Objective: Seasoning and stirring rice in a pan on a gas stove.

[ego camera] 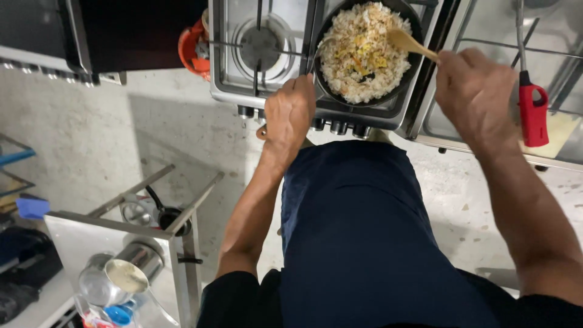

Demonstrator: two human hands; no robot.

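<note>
A black pan [323, 76] full of fried rice with yellow egg bits [362, 51] sits on the right burner of a steel gas stove [231, 73]. My left hand [290, 115] grips the pan's handle at the stove's front edge. My right hand [475, 94] holds a wooden spatula [408, 42] whose blade rests in the rice at the pan's right side.
A red stick lighter [533, 112] lies on the steel counter [486, 36] to the right. The left burner [260, 44] is bare. An orange object [189, 48] stands left of the stove. A low metal table [73, 237] with a steel cup [121, 276] stands lower left.
</note>
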